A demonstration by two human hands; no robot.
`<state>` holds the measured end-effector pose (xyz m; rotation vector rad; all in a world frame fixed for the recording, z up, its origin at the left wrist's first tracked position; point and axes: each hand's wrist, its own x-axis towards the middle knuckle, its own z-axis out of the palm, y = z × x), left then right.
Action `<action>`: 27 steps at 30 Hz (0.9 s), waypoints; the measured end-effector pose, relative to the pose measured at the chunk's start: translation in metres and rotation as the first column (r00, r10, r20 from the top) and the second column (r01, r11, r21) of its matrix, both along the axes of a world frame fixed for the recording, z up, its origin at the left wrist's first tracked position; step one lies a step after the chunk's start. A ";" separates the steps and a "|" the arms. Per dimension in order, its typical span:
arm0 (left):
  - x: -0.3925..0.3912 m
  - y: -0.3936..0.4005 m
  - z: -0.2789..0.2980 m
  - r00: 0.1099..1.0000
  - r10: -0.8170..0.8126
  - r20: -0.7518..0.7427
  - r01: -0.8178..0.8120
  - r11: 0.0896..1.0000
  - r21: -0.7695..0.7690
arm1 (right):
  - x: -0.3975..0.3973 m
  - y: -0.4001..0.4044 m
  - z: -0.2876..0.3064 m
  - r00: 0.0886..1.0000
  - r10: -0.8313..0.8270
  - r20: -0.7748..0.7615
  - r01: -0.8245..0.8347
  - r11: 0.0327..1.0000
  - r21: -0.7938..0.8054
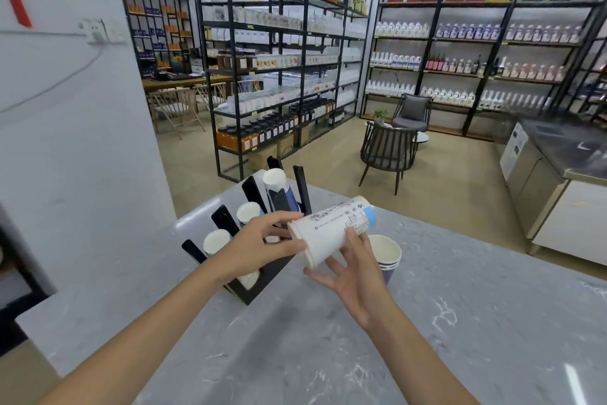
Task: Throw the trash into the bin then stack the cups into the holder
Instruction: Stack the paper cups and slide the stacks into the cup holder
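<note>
Now both hands grip the white cup stack (331, 230) sideways above the worktop (427, 322), left hand (262, 248) at its rim, right hand (353, 276) underneath; ideally, mouth leads into the holder (259, 286).

White printed cup stack (331, 230) sideways above black holder (262, 280), perhaps nested; purple cup (387, 257) upright beside.
</note>
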<state>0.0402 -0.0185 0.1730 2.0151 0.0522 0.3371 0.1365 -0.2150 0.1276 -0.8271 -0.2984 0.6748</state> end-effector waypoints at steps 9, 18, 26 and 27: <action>0.029 0.077 0.025 0.996 -0.084 -0.026 0.084 0.996 0.019 | 0.017 0.065 0.024 0.979 -0.131 0.158 0.137 0.990 -0.028; 0.054 0.151 0.033 0.995 -0.088 0.054 0.086 0.995 0.047 | 0.024 0.141 0.051 0.822 -0.216 0.527 0.358 0.916 -0.182; 0.060 0.204 0.020 0.990 -0.143 -0.001 0.143 0.987 0.075 | 0.018 0.185 0.054 0.581 -0.107 0.807 0.538 0.794 -0.282; 0.061 0.210 0.017 0.989 -0.150 0.005 0.149 0.986 0.077 | 0.017 0.190 0.055 0.574 -0.100 0.812 0.544 0.788 -0.288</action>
